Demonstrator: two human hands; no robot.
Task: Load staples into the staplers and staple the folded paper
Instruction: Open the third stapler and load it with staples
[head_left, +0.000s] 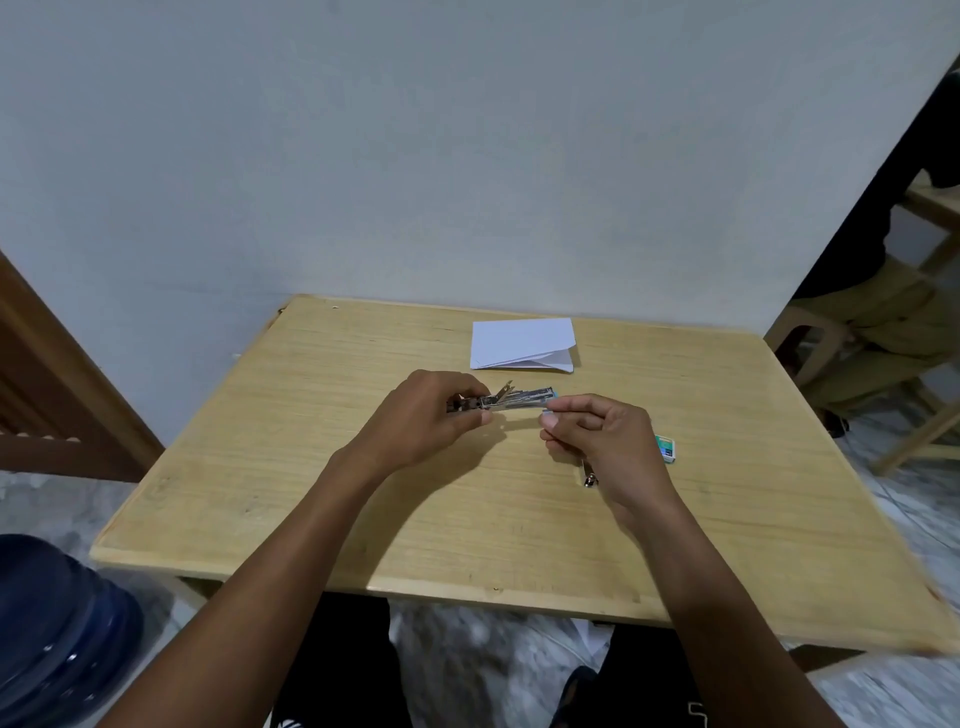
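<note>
A small metal stapler (511, 400) is held above the middle of the wooden table (291, 493), its top swung open. My left hand (434, 415) grips its rear end. My right hand (597, 431) pinches at the stapler's front end, fingers closed there; whether a strip of staples is between them is too small to tell. A folded white paper (522, 344) lies flat behind the hands. A small green and white staple box (666, 448) rests just right of my right hand. A second small metal item (589, 479) peeks out below my right hand, mostly hidden.
The table stands against a pale wall. A blue water jug (57, 634) sits on the floor at the lower left. A person sits on a wooden chair (883, 338) at the right. A brown door frame (47, 374) is on the left.
</note>
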